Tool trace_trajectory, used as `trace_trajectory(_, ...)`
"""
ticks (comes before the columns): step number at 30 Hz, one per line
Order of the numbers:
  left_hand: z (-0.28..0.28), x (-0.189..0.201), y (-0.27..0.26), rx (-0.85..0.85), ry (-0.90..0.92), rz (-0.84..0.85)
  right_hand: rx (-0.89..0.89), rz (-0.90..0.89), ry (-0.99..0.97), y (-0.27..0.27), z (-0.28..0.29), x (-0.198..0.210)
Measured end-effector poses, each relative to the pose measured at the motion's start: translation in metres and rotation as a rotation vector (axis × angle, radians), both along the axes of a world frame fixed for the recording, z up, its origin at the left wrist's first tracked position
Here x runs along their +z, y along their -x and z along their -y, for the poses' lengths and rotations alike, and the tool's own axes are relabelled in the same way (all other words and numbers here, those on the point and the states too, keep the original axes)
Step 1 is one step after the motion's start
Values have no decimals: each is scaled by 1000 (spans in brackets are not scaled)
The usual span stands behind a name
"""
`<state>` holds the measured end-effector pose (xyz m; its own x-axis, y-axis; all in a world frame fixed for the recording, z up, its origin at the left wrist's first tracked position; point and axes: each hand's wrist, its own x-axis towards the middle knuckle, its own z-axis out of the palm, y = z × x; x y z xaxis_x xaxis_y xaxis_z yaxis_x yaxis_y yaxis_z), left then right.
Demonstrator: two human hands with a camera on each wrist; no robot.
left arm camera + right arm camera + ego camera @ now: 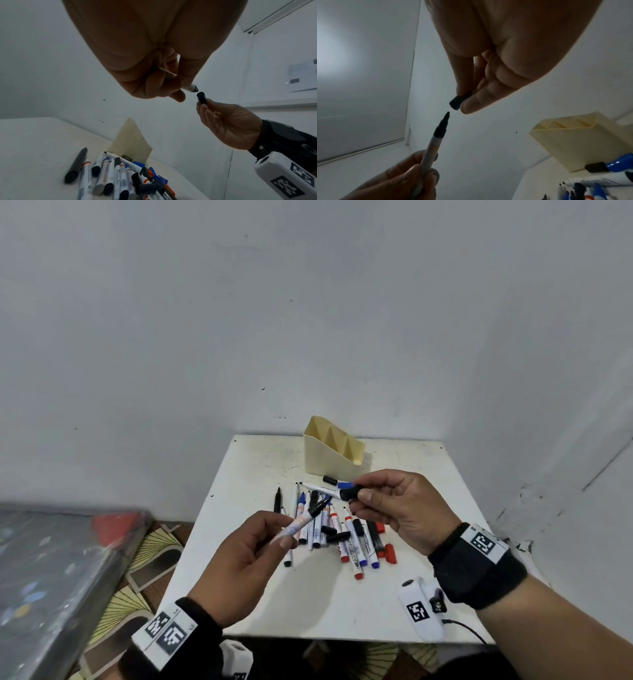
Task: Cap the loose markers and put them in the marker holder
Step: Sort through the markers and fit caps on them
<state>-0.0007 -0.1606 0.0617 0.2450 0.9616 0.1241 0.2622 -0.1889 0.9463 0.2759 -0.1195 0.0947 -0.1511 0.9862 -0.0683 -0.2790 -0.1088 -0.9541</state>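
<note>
1. The black-tipped marker is held above the white table, its white barrel pinched in the curled fingers of the left hand, nib pointing up and away toward the right hand.
2. The right hand pinches a black cap between thumb and fingertips, open end facing the nib; in the wrist views cap and nib are near but not touching.
3. To do the step well, the person likely needs to bring the cap's axis into line with the barrel, guide the nib into the opening without smearing the fingers, then push straight until it seats.
4. A grip nearer the marker's nib end would probably steady the tip against wobble.
5. Below the hands lies the pile of loose markers with separate caps in black, blue and red; the cream marker holder, with three compartments, stands behind the pile near the wall.
6. Hard to tell: whether this cap fits this marker, since its inside is dark and the barrel's print is blurred.
7. The holder's compartments are seen only partly; their floors are hidden.
8. In the pile, overlapping barrels hide which markers are already capped.
</note>
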Motion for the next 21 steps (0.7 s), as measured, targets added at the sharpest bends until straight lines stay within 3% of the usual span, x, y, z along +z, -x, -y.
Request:
trace_trajectory(10, 9, 11, 1, -18, -77, -4, 34, -27, -62, 6, 17, 15)
trace_trajectory(15, 9, 11, 3, -10, -85, 35, -31, -185, -46, 9, 19, 21)
trace_trajectory(21, 11, 13, 1, -2, -71, 65, 30, -356, 0, 11, 18, 27)
